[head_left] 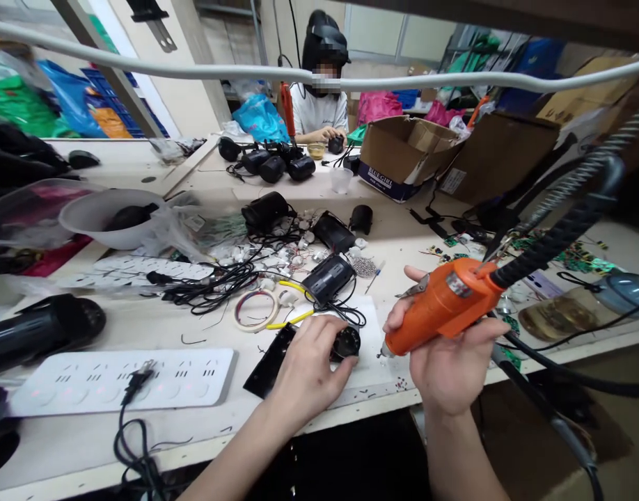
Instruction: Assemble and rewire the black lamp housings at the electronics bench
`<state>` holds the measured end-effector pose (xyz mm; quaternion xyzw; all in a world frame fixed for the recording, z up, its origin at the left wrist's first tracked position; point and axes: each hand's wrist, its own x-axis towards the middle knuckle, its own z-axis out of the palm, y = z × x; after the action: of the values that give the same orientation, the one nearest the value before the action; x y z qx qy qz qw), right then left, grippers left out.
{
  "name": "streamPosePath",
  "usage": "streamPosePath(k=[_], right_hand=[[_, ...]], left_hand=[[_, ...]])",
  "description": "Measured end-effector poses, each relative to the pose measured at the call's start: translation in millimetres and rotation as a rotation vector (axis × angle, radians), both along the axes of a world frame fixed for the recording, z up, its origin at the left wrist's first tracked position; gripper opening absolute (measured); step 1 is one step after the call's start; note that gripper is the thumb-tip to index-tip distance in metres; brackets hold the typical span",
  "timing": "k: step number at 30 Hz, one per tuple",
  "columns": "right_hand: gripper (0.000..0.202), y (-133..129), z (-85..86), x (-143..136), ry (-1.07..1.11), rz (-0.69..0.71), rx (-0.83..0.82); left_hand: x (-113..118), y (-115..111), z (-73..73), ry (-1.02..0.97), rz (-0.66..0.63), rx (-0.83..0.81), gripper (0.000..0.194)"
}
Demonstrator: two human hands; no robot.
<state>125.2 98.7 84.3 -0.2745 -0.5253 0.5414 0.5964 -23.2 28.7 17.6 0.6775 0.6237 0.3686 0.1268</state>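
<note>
My right hand [447,372] is wrapped around an orange electric screwdriver [439,309], which hangs from a spring and a thick black cable. Its tip points down and left, just above a white sheet [374,323]. My left hand [312,358] is closed over a black plastic housing. The housing's round end [346,342] shows beyond my fingers, and a flat black part [267,362] juts out on the left; my palm hides the middle. Tip and housing are apart. Tiny screws [401,383] lie scattered near the bench edge.
Yellow-handled pliers [288,321], a tape roll [255,311], another black housing [327,278] and a pile of small metal balls or screws [365,266] lie beyond. A white power strip [126,379] is at left, a jar [554,316] at right. Opposite, a person [319,111] handles a black part.
</note>
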Motion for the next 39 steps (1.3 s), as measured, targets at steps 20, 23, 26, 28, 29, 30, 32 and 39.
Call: streamPosePath(k=[20, 23, 26, 28, 29, 30, 32, 39], right_hand=[[0.074, 0, 8.7, -18, 0.321, 0.118, 0.012], [0.08, -2, 7.8, -23, 0.306, 0.148, -0.025], [0.085, 0, 6.0, -28, 0.29, 0.159, -0.026], [0.088, 1, 4.9, -31, 0.276, 0.162, -0.013], [0.088, 2, 4.4, -32, 0.275, 0.16, -0.007], [0.088, 3, 4.1, -33, 0.278, 0.155, -0.004], [0.087, 4, 3.8, -33, 0.285, 0.151, -0.007], [0.09, 7, 2.2, -34, 0.259, 0.187, -0.03]], left_hand=[[-3, 3, -6.4, -0.045, -0.021, -0.076, 0.033], [-3, 4, -4.6, -0.049, -0.025, -0.091, 0.031], [-2, 3, -2.9, -0.055, -0.024, -0.105, 0.028], [-1, 3, -2.6, -0.057, -0.018, -0.12, 0.027], [-1, 3, -2.8, -0.057, -0.015, -0.127, 0.027], [-1, 3, -3.1, -0.057, -0.011, -0.131, 0.028], [-1, 2, -3.7, -0.059, -0.007, -0.133, 0.032], [0, 2, -1.2, -0.076, -0.008, -0.182, 0.035]])
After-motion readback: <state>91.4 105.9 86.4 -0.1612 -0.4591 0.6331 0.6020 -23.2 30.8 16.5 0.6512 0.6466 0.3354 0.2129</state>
